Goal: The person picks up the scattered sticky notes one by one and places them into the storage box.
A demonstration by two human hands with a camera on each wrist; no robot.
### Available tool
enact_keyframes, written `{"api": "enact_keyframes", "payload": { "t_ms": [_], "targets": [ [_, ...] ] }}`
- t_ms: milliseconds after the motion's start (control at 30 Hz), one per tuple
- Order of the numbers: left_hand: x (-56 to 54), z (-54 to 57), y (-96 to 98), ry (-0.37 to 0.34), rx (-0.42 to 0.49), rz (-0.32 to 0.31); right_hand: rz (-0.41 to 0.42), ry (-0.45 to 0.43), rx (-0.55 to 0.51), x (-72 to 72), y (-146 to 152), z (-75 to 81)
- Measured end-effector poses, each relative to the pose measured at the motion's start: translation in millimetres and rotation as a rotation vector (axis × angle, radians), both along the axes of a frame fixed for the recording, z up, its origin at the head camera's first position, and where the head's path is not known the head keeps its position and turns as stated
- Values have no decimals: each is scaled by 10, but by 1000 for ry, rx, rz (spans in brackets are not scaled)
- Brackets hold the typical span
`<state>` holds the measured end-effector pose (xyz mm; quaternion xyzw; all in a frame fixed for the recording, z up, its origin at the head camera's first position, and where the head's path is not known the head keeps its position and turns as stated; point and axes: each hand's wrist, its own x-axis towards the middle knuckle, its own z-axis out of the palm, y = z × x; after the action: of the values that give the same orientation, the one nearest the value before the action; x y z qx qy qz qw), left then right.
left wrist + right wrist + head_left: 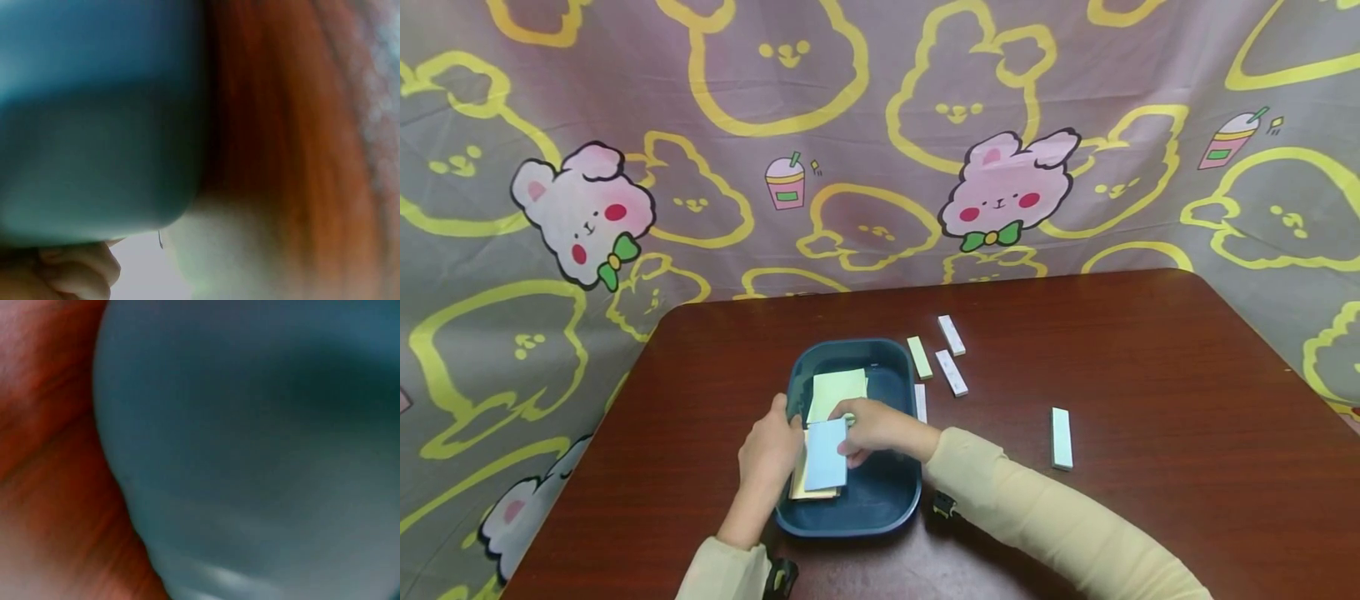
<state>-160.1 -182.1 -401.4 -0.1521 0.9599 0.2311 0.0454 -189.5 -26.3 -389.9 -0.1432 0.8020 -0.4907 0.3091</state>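
Observation:
A dark blue plastic tray (880,517) sits on the table, seen in the head view. My left hand (769,454) holds its left rim, thumb on the inner side. Over the tray, my right hand (868,429) pinches a light blue pad of sticky notes (825,457) by its right edge. Beneath that pad lies a pale yellow-orange pad (801,492), mostly covered. A pale green pad (837,390) lies farther back in the tray. Both wrist views are blurred; the tray wall (100,169) fills much of the left one, with curled fingers (81,272) below.
Right of the tray lie several slim pads: a yellow-green one (920,357), white ones (951,335) and one partly hidden by the tray rim (921,400). A pale mint one (1062,438) lies farther right. A patterned curtain (880,150) hangs behind the brown table (1187,375).

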Motion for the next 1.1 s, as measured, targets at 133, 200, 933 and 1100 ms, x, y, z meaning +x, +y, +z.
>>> {"api": "enact_keyframes", "payload": {
  "t_ms": [133,200,933,1100],
  "targets": [
    [9,4,-1,12,1,0,9,-13,-16,22,-33,-24],
    [10,3,2,15,-1,1,9,-14,-23,32,-45,-36],
    [-7,-2,-15,-12,21,-6,41,105,97,36,-71,-118],
    [4,8,-16,-16,27,-4,57,149,129,60,-76,-112]
  ]
}}
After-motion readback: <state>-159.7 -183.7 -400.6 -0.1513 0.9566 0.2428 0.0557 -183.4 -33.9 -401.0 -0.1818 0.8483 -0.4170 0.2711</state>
